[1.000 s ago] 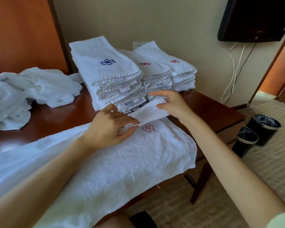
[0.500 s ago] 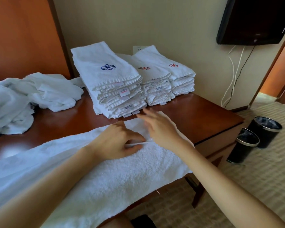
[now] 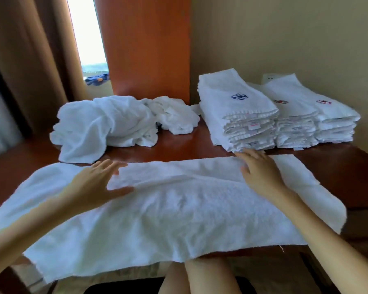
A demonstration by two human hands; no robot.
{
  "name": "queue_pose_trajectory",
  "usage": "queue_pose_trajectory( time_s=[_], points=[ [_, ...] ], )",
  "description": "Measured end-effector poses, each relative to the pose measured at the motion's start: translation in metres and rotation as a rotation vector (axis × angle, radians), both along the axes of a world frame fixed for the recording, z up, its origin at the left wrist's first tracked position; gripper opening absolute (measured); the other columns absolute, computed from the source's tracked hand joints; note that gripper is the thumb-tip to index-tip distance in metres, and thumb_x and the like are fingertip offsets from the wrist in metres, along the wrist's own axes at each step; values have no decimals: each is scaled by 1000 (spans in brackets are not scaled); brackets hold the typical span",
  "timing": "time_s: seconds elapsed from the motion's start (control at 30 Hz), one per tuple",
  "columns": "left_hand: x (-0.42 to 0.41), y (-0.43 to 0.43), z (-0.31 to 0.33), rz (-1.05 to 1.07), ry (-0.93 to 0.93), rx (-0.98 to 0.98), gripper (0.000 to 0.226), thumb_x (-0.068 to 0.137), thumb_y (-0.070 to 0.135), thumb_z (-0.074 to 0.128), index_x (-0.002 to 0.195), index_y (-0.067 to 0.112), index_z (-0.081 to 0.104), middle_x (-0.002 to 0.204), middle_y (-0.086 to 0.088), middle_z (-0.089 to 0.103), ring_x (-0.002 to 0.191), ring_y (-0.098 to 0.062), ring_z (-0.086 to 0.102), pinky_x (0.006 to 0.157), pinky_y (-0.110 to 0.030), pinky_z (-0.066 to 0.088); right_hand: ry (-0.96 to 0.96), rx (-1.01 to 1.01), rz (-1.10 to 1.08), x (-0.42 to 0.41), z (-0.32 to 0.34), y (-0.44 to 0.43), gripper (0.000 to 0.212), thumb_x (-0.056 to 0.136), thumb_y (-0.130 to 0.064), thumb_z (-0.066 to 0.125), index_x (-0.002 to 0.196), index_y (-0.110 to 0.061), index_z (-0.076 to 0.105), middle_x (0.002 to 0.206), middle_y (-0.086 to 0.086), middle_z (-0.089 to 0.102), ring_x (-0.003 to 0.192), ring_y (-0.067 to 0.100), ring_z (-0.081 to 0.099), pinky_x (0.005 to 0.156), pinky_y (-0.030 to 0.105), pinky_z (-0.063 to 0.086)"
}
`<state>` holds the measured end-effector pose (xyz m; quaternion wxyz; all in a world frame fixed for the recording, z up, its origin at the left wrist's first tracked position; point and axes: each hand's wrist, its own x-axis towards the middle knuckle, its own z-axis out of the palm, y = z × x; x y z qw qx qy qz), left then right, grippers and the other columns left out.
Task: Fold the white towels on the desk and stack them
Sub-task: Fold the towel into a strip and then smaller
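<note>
The left hand [image 3: 98,183] lies palm down on the spread white towel [image 3: 179,213], fingers straight and fanned wide, the thumb stretched out toward 3 o'clock. It holds nothing and only presses flat on the cloth. The right hand [image 3: 261,175] is also flat and open-palmed on the same towel, its straight fingers pointing toward 11 o'clock and reaching the towel's far edge. The two hands are well apart, the left at 9 o'clock of the towel's middle and the right at 2 o'clock. A soft ridge in the cloth runs between them.

The towel lies lengthwise across the front of the dark red wooden desk [image 3: 327,162], and its near edge hangs over the desk's front. Bare knees [image 3: 200,276] show below that edge at 6 o'clock.

Just beyond the right hand's fingertips, at 12 o'clock from it, stands a stack of folded towels [image 3: 236,111] whose top one bears a blue emblem. At 3 o'clock of that stack and touching it is a second stack [image 3: 293,124] with a red emblem, and further toward 3 o'clock a third stack [image 3: 336,122], also marked in red.

At 12 o'clock from the left hand a heap of crumpled white towels [image 3: 106,124] lies on the desk, apart from the spread towel.

Behind the heap rises an orange-brown wooden panel [image 3: 145,45]. At 10 o'clock of it hang brown curtains [image 3: 30,60] beside a bright strip of window [image 3: 87,32]. A cream wall [image 3: 285,35] stands behind the stacks.
</note>
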<state>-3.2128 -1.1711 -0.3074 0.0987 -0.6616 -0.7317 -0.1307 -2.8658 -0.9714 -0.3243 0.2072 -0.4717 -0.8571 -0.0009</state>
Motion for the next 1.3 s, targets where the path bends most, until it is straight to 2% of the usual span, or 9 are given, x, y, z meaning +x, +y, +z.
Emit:
queue_pose_trajectory(
  time_s=[0.13,0.3,0.5,0.63,0.77,0.97,1.1,1.2,1.3],
  points=[
    [-55,-36,1,136,-91,-58,90,71,82,37,139,25,47,128,3,59,116,-19,56,97,-35,43,184,-186,408,-113,8,-69,39,95,-38,56,130,-22,59,137,-8,53,126,13,49,101,32,39],
    [-115,-55,-14,282,-250,-256,91,81,66,53,154,23,18,159,0,19,146,-17,12,119,-31,10,-74,-142,372,-202,-6,-83,60,98,-53,40,149,-21,33,151,-2,37,138,19,33,109,34,26],
    [-143,-22,-32,280,-188,-151,79,90,65,39,154,26,15,161,4,15,147,-17,13,120,-39,11,-11,-224,425,-214,-11,-40,55,92,-54,52,141,-29,48,147,-7,41,135,14,34,109,31,26],
    [-144,7,-22,335,13,-37,60,96,53,44,150,33,28,150,3,41,130,-29,43,100,-43,36,155,-172,427,-219,-9,-25,41,89,-38,66,127,-22,64,136,-1,55,127,18,45,102,29,33],
    [-142,17,-3,291,212,16,37,91,44,56,124,27,60,117,1,64,108,-24,56,88,-36,31,252,89,466,-219,-7,-26,19,89,-21,68,106,-14,75,113,2,70,106,23,61,90,40,46],
    [-131,-22,22,73,451,388,14,71,14,73,82,13,65,98,-8,59,97,-31,56,103,-46,24,467,554,570,-201,2,-33,21,95,-19,55,100,-8,72,98,2,72,92,20,65,80,32,47],
    [-115,-60,11,-116,413,-59,25,75,19,72,99,21,64,106,3,60,101,-20,59,104,-39,38,217,501,745,-194,-4,-38,15,83,-14,73,98,-10,72,101,1,72,90,22,69,73,36,55],
    [-110,-69,4,72,251,-202,30,83,20,65,109,24,51,106,8,56,79,-17,59,71,-29,47,165,492,776,-195,-2,-43,17,75,-15,80,88,-11,70,96,0,72,84,20,69,68,35,55],
    [-111,-63,2,167,236,-191,40,82,11,64,114,26,45,109,9,55,62,-14,55,49,-27,38,165,503,784,-193,1,-46,25,69,-15,84,78,-12,61,88,-1,69,73,20,66,62,33,52]
  ],
)
